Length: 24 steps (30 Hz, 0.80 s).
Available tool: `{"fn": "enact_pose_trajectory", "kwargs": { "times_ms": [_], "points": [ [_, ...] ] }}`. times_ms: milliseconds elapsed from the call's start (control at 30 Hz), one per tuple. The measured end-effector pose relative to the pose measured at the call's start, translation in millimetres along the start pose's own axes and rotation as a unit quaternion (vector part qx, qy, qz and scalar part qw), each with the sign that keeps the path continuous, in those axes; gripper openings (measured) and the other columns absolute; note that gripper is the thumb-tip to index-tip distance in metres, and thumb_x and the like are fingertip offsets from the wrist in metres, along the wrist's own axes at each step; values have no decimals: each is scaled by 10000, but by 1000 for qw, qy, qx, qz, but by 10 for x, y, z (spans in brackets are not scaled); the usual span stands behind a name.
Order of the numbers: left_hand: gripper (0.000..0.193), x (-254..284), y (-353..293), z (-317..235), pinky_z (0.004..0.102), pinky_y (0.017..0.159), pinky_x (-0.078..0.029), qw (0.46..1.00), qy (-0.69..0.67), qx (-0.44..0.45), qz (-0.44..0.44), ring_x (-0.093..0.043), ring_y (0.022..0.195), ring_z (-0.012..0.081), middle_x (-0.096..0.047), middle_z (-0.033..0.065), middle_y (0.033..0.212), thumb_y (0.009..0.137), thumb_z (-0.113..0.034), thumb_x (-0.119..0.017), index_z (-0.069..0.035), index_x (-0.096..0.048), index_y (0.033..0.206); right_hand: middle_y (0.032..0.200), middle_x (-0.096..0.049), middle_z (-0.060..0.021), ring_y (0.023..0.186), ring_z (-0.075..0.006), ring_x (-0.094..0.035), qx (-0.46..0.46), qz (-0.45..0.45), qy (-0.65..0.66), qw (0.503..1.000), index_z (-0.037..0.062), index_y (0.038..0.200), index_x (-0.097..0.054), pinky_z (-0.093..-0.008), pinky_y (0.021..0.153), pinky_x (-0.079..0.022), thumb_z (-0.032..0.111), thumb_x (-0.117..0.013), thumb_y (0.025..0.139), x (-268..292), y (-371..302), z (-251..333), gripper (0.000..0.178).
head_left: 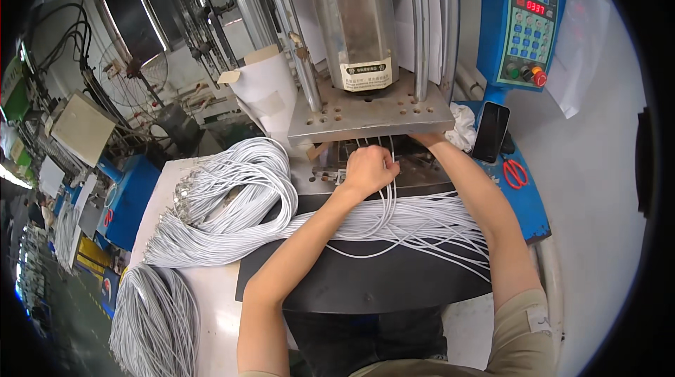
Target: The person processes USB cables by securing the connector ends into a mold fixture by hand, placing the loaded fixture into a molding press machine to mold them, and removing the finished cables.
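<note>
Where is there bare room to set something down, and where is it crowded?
Bare: the front of the black mat, between the white cables and the trousers; also a strip of white table between the lower-left cable bundle and the left arm. Crowded: under the metal plate, around the left hand and partly hidden right hand.

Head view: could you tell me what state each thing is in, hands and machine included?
Left hand: curled around a few white cables.
Right hand: mostly hidden beneath the metal plate; grip unclear.
Metal plate: up, with a gap below.
Control panel: switched on, red digits lit.
Phone: screen dark.
Red-handled scissors: set down; open or shut, I can't tell.
Cable bundle: bent back in a loop.
</note>
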<state>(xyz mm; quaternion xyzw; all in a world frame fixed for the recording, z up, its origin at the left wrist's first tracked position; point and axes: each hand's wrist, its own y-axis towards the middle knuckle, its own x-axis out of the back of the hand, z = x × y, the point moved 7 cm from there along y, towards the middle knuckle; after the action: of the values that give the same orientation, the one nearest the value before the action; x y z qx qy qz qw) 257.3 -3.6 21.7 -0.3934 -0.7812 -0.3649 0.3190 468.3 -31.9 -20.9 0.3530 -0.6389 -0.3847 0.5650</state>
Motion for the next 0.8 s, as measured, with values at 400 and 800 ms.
{"fn": "enact_pose_trajectory", "kwargs": {
  "times_ms": [400, 800],
  "points": [
    [379, 53, 59, 290, 392, 730, -569, 991, -90, 77, 62, -727, 777, 314, -735, 158, 792, 819, -422, -803, -44, -787, 847, 1302, -666, -37, 1241, -306, -601, 13, 31, 28, 999, 181, 1260, -665, -476, 1037, -496, 256, -659, 932, 60, 42, 122, 337],
    [1149, 201, -161, 211, 561, 1232, -227, 976, 160, -145, -4, -350, 1481, 449, -468, 316, 1510, 808, -847, -583, 32, -416, 1529, 1373, -613, -166, 1276, -356, -581, 9, 198, -67, 978, 62, 1280, -659, -512, 1058, -462, 155, -588, 920, 654, 196, 1032, 379]
  ]
}}
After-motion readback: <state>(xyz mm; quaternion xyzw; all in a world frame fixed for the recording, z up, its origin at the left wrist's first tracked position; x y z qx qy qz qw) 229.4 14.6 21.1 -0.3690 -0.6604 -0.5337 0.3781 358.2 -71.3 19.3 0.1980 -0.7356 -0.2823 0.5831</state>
